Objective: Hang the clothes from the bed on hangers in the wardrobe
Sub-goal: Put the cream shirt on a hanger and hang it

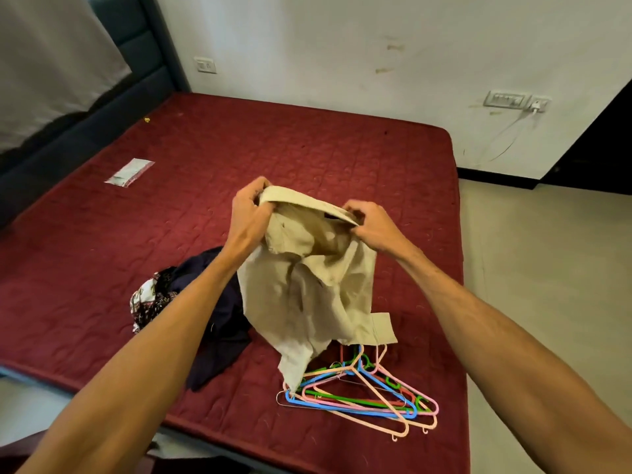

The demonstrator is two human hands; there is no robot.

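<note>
Closest, at 5 o'clock in the view, a heap of thin plastic hangers point(359, 388) in pink, blue, green and peach lies on the red bed point(342, 148). The bed's cover is soft and stitched in squares. The floppy bottom of a cream shirt point(307, 289) reaches down over the heap. At 8 o'clock from the shirt lie a crumpled dark blue cloth point(219, 323) and a flowery cloth point(148, 302), touching each other. The shirt hangs limp and wrinkly. The left hand point(248, 210) pinches one end of its stiff collar with curled fingers. The right hand point(371, 227) pinches the other end. Farther off, at 10 o'clock, lies a flat shiny plastic packet point(130, 171). At 2 o'clock a switch plate point(505, 99) sits on the white wall.
</note>
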